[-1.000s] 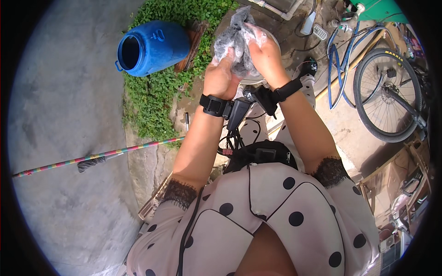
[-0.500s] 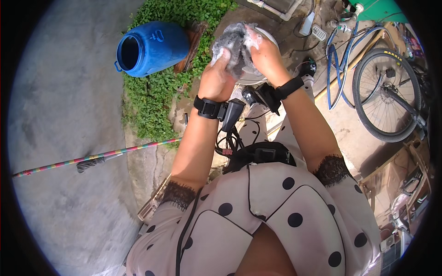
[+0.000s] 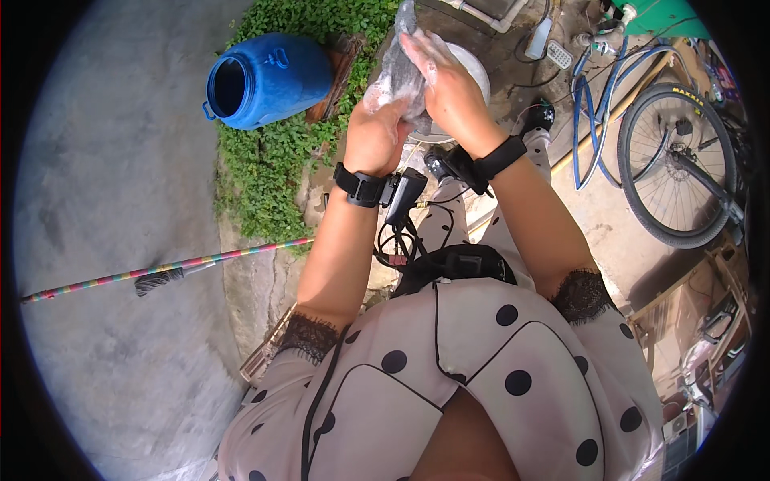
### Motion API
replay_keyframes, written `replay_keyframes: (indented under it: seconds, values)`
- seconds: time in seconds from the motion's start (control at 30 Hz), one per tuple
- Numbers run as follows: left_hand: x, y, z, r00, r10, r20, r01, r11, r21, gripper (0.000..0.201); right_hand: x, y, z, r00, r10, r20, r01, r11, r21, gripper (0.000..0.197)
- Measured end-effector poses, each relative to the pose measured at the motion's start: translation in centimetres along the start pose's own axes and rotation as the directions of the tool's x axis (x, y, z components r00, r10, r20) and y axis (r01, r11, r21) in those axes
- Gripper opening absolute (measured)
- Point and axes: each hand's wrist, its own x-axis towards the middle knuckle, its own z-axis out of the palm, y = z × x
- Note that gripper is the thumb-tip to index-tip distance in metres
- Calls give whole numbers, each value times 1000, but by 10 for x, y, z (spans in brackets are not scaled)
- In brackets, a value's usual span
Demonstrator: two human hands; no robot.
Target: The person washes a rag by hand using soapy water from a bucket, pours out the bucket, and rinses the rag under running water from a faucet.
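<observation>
A wet grey cloth (image 3: 403,70) covered in white suds is bunched between my two hands, its upper end sticking out past my fingers. My left hand (image 3: 377,127) is closed around its lower part, foam over the thumb and fingers. From the other side, my right hand (image 3: 447,84) presses against the cloth, with its sudsy fingers fairly straight and together along it. Beneath both hands is a round white basin (image 3: 480,74), mostly hidden by them; its right rim shows. What kind of cloth this is, I cannot make out.
A blue plastic barrel (image 3: 277,84) lies tilted on green plants (image 3: 265,188) at left. A striped pole (image 3: 168,266) lies across the concrete. On the right are a blue hose (image 3: 584,120), a bicycle wheel (image 3: 678,164) and a white shower head (image 3: 557,54).
The cloth has gone from a foamy bundle to a longer shape reaching upward. My right hand's fingers have straightened along it and moved left; my left hand sits slightly lower.
</observation>
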Motion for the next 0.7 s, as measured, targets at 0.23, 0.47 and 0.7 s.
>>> replay_keyframes:
  seconds: [0.23, 0.47, 0.7]
  values:
    - [4, 2, -15, 1000, -9, -11, 7, 987, -163, 33, -30, -34, 2, 988, -122, 89, 113, 988, 108, 63]
    - [2, -3, 1, 995, -99, -2, 99, 989, -107, 32, -7, 3, -9, 993, 64, 98, -79, 985, 154, 62]
    - [13, 5, -29, 993, -69, 96, 79, 991, -110, 25, -26, -17, -16, 974, -177, 141, 129, 945, 300, 62]
